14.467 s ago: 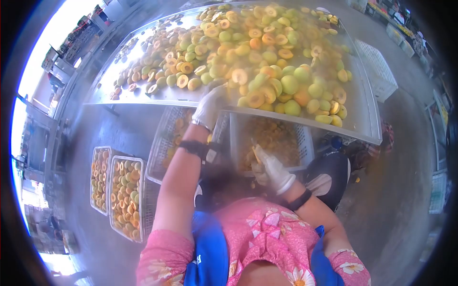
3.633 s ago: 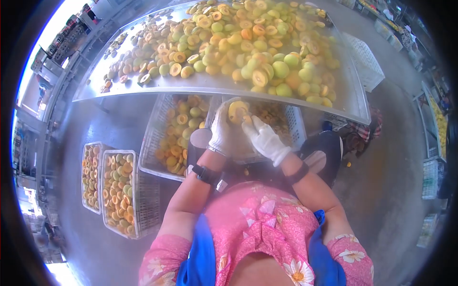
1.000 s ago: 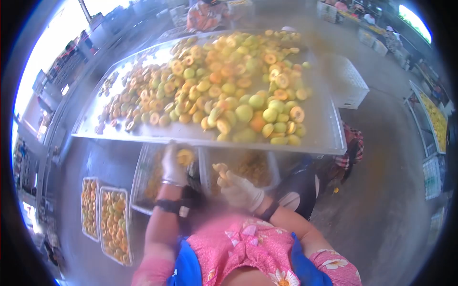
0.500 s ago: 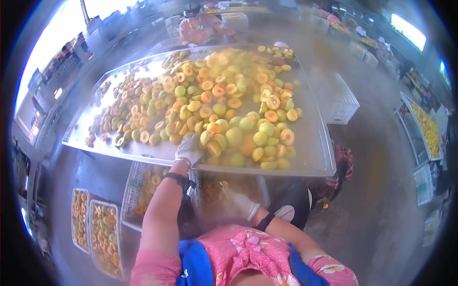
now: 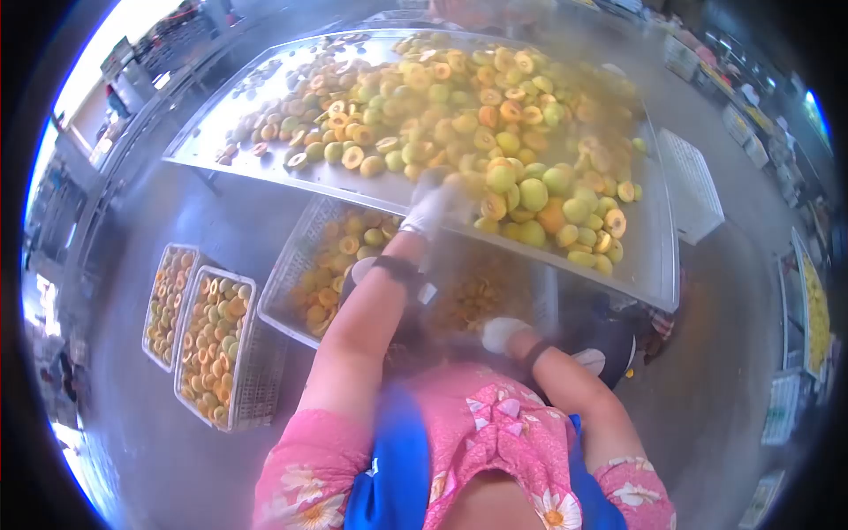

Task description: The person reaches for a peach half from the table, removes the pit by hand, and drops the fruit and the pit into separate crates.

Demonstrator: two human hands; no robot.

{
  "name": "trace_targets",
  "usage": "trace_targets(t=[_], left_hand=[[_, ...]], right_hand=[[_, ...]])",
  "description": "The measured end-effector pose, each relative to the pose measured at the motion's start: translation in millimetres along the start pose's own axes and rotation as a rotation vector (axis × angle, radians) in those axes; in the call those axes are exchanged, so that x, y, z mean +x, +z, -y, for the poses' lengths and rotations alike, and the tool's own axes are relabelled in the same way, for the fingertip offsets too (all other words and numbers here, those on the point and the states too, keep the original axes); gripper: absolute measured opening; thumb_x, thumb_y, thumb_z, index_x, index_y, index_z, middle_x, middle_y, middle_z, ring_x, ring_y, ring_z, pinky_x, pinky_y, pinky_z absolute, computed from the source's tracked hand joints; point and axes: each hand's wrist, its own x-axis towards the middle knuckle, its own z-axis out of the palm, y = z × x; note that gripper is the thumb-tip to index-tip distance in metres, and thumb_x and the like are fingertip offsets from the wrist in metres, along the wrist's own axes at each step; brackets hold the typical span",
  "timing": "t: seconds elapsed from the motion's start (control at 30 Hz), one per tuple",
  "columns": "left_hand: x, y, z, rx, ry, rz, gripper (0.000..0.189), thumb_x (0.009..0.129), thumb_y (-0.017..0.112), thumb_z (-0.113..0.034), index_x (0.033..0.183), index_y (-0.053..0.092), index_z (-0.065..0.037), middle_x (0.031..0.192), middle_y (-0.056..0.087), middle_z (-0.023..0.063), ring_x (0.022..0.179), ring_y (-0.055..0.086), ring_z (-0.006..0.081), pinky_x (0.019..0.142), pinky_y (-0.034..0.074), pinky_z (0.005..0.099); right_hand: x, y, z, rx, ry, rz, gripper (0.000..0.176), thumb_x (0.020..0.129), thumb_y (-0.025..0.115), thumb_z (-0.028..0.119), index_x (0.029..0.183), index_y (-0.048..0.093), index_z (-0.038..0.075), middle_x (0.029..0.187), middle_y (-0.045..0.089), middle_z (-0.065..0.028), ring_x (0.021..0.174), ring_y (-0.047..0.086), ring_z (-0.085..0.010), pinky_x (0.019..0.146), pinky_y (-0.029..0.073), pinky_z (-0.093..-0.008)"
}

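Halved and whole yellow-orange fruits [image 5: 508, 141] are heaped on a metal-rimmed tray table [image 5: 291, 181]. My left hand [image 5: 430, 205], in a white glove, is at the table's near edge beside the fruit; its fingers are blurred. Lower down, my right hand [image 5: 506, 336], also in a white glove, is over the near side of a crate with small light-brown pieces [image 5: 477, 296]; what its fingers hold, if anything, cannot be made out. To the left, a crate of fruit halves [image 5: 331, 256] stands partly under the table edge.
Two crates filled with fruit halves [image 5: 212, 344] stand on the floor at the left. A white crate [image 5: 692, 185] is beyond the table's right side. At the far right is another table with yellow fruit [image 5: 813, 309]. Part of a person [image 5: 468, 11] shows behind the table.
The view has shifted, so the table sits higher and further right. My left hand stays near the table edge and looks more blurred. My right hand is lower over the crate.
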Motion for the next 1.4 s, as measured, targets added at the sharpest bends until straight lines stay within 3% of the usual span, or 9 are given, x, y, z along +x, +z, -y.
trace_targets(t=[0.1,0.23,0.47,0.6,0.77,0.9,1.0,1.13,1.4], left_hand=[[-2,-17,38,-0.87,-0.138,0.169,0.039,0.092,0.047,-0.023,0.125,0.05,-0.003,0.112,0.06,0.0157,0.101,0.064,0.0306,0.082,0.061,0.045],[-27,-20,39,-1.065,-0.203,0.184,0.038,0.095,0.047,-0.025,0.125,0.05,-0.002,0.118,0.058,0.0173,0.103,0.063,0.032,0.086,0.059,0.0479],[-61,-16,44,-1.136,-0.249,0.042,0.036,0.102,0.045,-0.028,0.126,0.051,-0.002,0.116,0.059,0.017,0.102,0.063,0.0327,0.086,0.059,0.05],[-61,-7,73,-0.883,-0.048,0.074,0.038,0.101,0.047,-0.03,0.127,0.05,-0.003,0.114,0.06,0.0177,0.098,0.065,0.0342,0.084,0.059,0.0482],[-79,-18,52,-0.328,0.131,0.156,0.04,0.096,0.051,-0.021,0.131,0.047,-0.003,0.117,0.059,0.0177,0.099,0.064,0.0356,0.085,0.057,0.0493],[-100,-15,30,-1.046,-0.021,0.338,0.045,0.091,0.052,-0.015,0.134,0.046,-0.003,0.123,0.056,0.0171,0.112,0.058,0.0339,0.098,0.05,0.0489],[-99,-10,44,-1.159,-0.163,0.286,0.045,0.093,0.051,-0.013,0.137,0.044,-0.003,0.129,0.053,0.0159,0.121,0.053,0.0306,0.108,0.042,0.0452],[-110,-4,47,-0.677,0.052,0.311,0.042,0.098,0.05,-0.012,0.139,0.043,-0.003,0.132,0.053,0.0136,0.124,0.051,0.0266,0.109,0.04,0.0392],[-115,-5,69,-0.283,0.25,0.396,0.042,0.1,0.052,-0.019,0.14,0.046,-0.005,0.132,0.055,0.0072,0.118,0.055,0.0188,0.1,0.045,0.0328]], right_hand=[[-1,-19,23,0.347,0.315,-0.43,0.052,0.1,0.035,0.041,0.103,0.064,-0.002,0.101,0.067,-0.0294,0.096,0.065,-0.0436,0.084,0.05,-0.0494],[-20,-53,46,0.136,0.265,0.171,0.053,0.101,0.034,0.04,0.124,0.055,-0.003,0.106,0.066,-0.0295,0.102,0.064,-0.0441,0.091,0.049,-0.0469],[-5,-72,61,0.658,-0.151,-0.824,0.048,0.103,0.042,0.045,0.117,0.058,0.002,0.084,0.068,-0.02,0.072,0.067,-0.035,0.072,0.054,-0.0395],[-22,-104,90,1.302,-0.091,-0.514,0.037,0.104,0.045,0.043,0.108,0.059,0.008,0.067,0.055,-0.0009,0.044,0.049,-0.0116,0.04,0.038,-0.0271],[-39,-116,91,1.943,-0.153,-0.032,0.037,0.104,0.044,0.044,0.113,0.059,0.011,0.063,0.048,0.0064,0.044,0.039,-0.0071,0.039,0.031,-0.0232],[-41,-113,94,1.907,-0.164,-0.206,0.031,0.103,0.049,0.035,0.122,0.057,0.012,0.066,0.048,0.0063,0.046,0.041,-0.0071,0.041,0.032,-0.0222],[-13,-107,95,0.938,-0.122,-0.97,0.046,0.093,0.068,0.034,0.126,0.052,0.006,0.077,0.065,-0.0077,0.059,0.063,-0.0247,0.055,0.051,-0.0381],[-23,-114,93,0.583,0.094,-0.999,0.059,0.084,0.074,0.04,0.126,0.051,0.006,0.096,0.066,-0.0281,0.094,0.062,-0.0493,0.076,0.05,-0.0539],[-18,-91,67,0.588,0.008,-0.923,0.041,0.089,0.068,0.035,0.114,0.055,0.006,0.094,0.066,-0.0291,0.09,0.064,-0.0479,0.074,0.051,-0.052]])
